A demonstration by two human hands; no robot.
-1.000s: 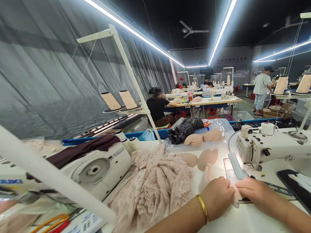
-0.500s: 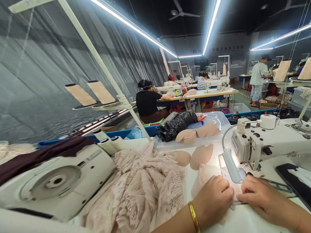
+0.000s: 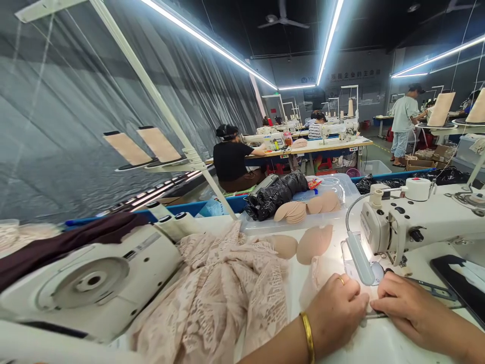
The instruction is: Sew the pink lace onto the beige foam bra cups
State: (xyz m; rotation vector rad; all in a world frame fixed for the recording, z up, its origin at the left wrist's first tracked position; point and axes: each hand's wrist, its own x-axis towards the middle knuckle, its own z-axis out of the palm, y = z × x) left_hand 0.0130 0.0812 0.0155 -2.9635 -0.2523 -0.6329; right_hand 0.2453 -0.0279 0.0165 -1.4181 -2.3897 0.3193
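Observation:
My left hand (image 3: pixel 339 308), wearing a ring and a gold bracelet, is closed on pale pink fabric (image 3: pixel 321 270) beside the sewing machine (image 3: pixel 401 222). Close to its fingertips, my right hand (image 3: pixel 403 303) is curled with thumb and forefinger pressed together at the same fabric's edge; most of what lies under the fingers is hidden. Both hands are in front of the needle area, below a small grey lamp (image 3: pixel 359 260) that lights the spot. Flat beige cup-shaped pads (image 3: pixel 314 245) lie behind my left hand.
A heap of beige lace (image 3: pixel 223 288) covers the table left of my hands. Further left stands another white machine (image 3: pixel 94 278). Behind are a clear plastic lid (image 3: pixel 341 187) with stacked pads (image 3: pixel 291 212) and a black plastic bundle (image 3: pixel 278 194). A dark phone-like slab (image 3: pixel 460 283) lies at right.
My left hand has shifted slightly right, closer to my right hand. My right hand stays almost in place at the fabric.

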